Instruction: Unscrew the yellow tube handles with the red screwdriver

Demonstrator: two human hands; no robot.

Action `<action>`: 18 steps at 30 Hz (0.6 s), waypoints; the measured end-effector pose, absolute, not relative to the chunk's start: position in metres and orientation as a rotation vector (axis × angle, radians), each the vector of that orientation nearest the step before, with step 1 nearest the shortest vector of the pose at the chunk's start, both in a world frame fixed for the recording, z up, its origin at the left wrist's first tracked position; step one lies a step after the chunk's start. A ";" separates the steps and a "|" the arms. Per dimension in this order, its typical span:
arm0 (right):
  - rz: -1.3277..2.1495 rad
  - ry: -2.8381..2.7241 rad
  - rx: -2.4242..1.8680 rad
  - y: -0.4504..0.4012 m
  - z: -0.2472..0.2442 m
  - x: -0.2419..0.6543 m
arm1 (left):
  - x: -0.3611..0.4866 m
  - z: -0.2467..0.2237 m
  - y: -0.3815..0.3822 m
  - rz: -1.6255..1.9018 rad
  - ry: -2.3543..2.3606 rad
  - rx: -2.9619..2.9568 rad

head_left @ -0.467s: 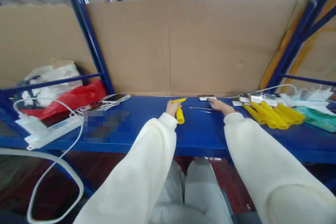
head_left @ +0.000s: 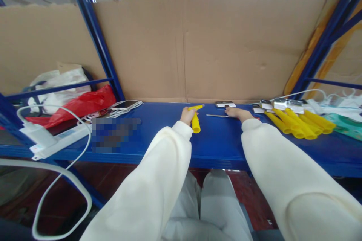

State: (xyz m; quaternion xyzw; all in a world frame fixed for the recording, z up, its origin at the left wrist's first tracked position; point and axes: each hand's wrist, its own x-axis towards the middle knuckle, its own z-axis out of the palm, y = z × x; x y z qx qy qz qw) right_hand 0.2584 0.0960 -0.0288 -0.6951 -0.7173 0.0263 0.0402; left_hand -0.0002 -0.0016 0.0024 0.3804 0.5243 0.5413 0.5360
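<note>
In the head view, my left hand is closed on a yellow plastic handle, whose hollow tapered tube points down toward me and whose thin arm reaches right. My right hand rests low over the table, fingers together, with a small dark bit at the fingertips that is too small to name. Beneath this hand lies a screwdriver, its thin metal shaft pointing left and a bit of red showing past the wrist. Just behind the fingertips sits a small black-and-white block.
At right lie several yellow handles with black-and-white heads, beside a green packet and white cables. To the left are a phone, a power strip, a red bag and a blurred-out patch. A cardboard sheet stands behind the blue table.
The view has shifted slightly. My left hand keeps its hold on the yellow handle. My right hand has settled a little lower over the screwdriver, its fingertips slightly farther from the block.
</note>
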 end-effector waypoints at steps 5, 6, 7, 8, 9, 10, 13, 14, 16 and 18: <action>0.177 -2.062 -2.420 0.078 -0.016 0.254 | -0.002 0.000 0.001 1.281 1.241 0.919; 0.196 -2.049 -2.444 0.075 -0.014 0.254 | -0.002 0.000 0.002 1.278 1.243 0.919; 0.212 -2.042 -2.454 0.072 -0.013 0.254 | -0.002 0.000 0.003 1.278 1.245 0.919; 0.221 -2.040 -2.450 0.069 -0.012 0.254 | -0.002 -0.001 0.003 1.280 1.246 0.918; 0.223 -2.039 -2.439 0.067 -0.011 0.255 | -0.002 -0.001 0.003 1.283 1.245 0.919; 0.221 -2.037 -2.428 0.066 -0.011 0.255 | -0.002 0.000 0.003 1.286 1.244 0.920; 0.237 -2.029 -2.421 0.064 -0.010 0.255 | -0.001 0.001 0.002 1.283 1.250 0.918; 0.238 -2.031 -2.423 0.064 -0.010 0.255 | -0.001 0.002 0.001 1.279 1.254 0.921; 0.222 -2.040 -2.422 0.063 -0.010 0.254 | -0.001 0.003 0.000 1.272 1.259 0.931; 0.202 -2.052 -2.412 0.063 -0.010 0.253 | -0.001 0.003 -0.001 1.270 1.258 0.939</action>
